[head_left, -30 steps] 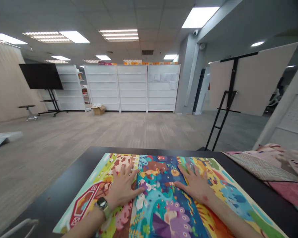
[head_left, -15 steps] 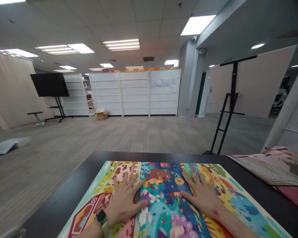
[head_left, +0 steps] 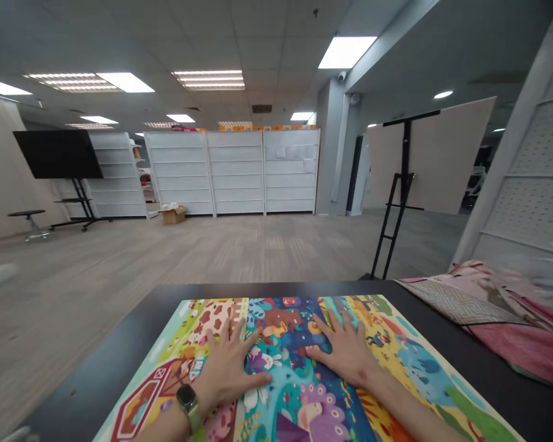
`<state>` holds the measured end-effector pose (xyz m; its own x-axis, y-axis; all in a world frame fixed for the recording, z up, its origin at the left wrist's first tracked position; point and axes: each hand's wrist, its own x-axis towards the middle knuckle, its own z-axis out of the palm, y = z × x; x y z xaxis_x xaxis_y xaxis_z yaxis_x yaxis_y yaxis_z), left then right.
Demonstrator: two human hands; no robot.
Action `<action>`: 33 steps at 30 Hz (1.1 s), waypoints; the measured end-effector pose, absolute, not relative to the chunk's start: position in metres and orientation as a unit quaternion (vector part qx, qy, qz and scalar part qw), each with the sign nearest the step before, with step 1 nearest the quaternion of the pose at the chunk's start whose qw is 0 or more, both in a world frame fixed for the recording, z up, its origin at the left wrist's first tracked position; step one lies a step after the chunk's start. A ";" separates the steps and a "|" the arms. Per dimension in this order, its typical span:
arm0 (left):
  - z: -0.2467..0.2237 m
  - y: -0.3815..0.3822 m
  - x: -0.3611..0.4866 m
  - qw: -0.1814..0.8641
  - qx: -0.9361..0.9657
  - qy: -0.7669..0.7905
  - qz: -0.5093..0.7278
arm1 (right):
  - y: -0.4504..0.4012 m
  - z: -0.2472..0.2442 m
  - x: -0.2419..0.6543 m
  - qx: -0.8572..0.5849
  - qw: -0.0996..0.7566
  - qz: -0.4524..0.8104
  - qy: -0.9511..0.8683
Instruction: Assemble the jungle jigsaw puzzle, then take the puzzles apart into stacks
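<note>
A large sheet with colourful cartoon animals (head_left: 299, 390) lies flat on a black table (head_left: 133, 325). My left hand (head_left: 228, 368), with a watch (head_left: 187, 398) on its wrist, rests on the sheet's left-centre part, palm down and fingers spread. To the right of the sheet's middle, my right hand (head_left: 345, 350) also lies palm down with its fingers apart. Neither hand holds anything. Under the palms and forearms, parts of the pictures are hidden.
Pink and patterned cloths (head_left: 520, 331) lie at the table's right side. Behind the table stand a black easel with a board (head_left: 447, 159), white shelves (head_left: 235, 175), a cardboard box (head_left: 172, 213), a screen on a stand (head_left: 58, 155) and a stool (head_left: 26, 213).
The view has turned to the right, so the room appears shifted left. My right hand has slid a little inward across the sheet, nearer my left hand. Both hands stay spread.
</note>
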<state>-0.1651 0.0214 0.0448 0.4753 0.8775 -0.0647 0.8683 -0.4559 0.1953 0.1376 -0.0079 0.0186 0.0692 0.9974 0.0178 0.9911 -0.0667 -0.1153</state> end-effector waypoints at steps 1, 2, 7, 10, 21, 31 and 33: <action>0.044 0.023 -0.164 0.097 0.852 0.514 0.025 | -0.007 0.021 0.138 -0.731 0.049 0.033 -0.680; 0.043 0.025 -0.164 0.093 0.852 0.514 0.030 | -0.006 0.022 0.139 -0.731 0.050 0.032 -0.680; 0.034 0.026 -0.166 0.096 0.853 0.509 0.056 | -0.006 0.021 0.145 -0.723 0.050 0.031 -0.688; 0.034 0.023 -0.166 0.098 0.852 0.511 0.060 | -0.006 0.018 0.146 -0.722 0.050 0.026 -0.689; 0.038 0.024 -0.124 0.117 0.860 0.489 0.088 | -0.007 0.006 0.196 -0.739 0.055 -0.009 -0.671; 0.019 0.033 -0.088 0.154 0.862 0.466 0.126 | 0.000 -0.006 0.245 -0.742 0.063 -0.016 -0.667; 0.020 0.036 -0.088 0.176 0.860 0.465 0.115 | 0.000 -0.008 0.249 -0.744 0.070 -0.024 -0.664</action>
<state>-0.0878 0.0360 0.0197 0.5416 0.8399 0.0350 0.7591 -0.5065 0.4090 0.2490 0.0004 -0.0083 0.1172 0.9848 0.1279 0.9915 -0.1087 -0.0720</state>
